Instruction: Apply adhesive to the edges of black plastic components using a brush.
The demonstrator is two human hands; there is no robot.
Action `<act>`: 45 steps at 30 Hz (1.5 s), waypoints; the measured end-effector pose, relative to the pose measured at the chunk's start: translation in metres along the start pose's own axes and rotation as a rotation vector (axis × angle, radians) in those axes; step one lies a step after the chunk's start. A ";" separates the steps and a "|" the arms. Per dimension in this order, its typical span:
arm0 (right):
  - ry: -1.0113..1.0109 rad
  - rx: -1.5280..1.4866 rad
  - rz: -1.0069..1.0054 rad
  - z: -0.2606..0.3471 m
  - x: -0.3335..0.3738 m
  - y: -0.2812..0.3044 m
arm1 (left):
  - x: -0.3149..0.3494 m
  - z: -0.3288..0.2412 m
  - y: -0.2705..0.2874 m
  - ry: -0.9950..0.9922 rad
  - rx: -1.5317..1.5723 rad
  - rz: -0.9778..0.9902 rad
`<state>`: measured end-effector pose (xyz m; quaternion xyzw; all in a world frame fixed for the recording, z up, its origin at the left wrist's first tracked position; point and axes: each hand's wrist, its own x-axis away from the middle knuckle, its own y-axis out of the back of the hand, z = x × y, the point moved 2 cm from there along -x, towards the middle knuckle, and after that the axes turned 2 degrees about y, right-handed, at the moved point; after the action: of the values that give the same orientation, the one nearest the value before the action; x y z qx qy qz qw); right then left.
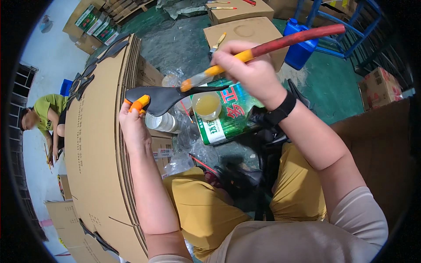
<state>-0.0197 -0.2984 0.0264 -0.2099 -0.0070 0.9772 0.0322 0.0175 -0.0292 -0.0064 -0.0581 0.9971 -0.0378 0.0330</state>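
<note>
From where I'm standing, the floor (325,94) is green with greyish patches (kinda grubby tbh), and there's a pale wall (49,55) on the left with a dark barred window (26,81). Blue metal stand (333,53) at far right, decently bright light.

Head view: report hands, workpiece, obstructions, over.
Left hand gripping black saddle-shaped piece. Right hand holding red-and-yellow paintbrush, bristles at piece's upper edge. Nothing visibly blocking; cup of yellowish liquid nearby.
</note>
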 end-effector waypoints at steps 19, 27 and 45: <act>0.049 0.042 0.022 0.007 0.006 -0.011 | 0.009 -0.005 -0.012 0.062 -0.023 0.071; 0.143 0.452 0.011 -0.008 0.008 0.033 | -0.004 0.001 0.020 0.047 0.064 0.120; -0.136 0.021 -0.003 -0.009 0.009 0.045 | -0.001 -0.001 0.028 0.004 0.161 0.127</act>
<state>-0.0272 -0.3425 0.0132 -0.1428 0.0006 0.9891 0.0354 0.0152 -0.0015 -0.0076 0.0080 0.9925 -0.1157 0.0381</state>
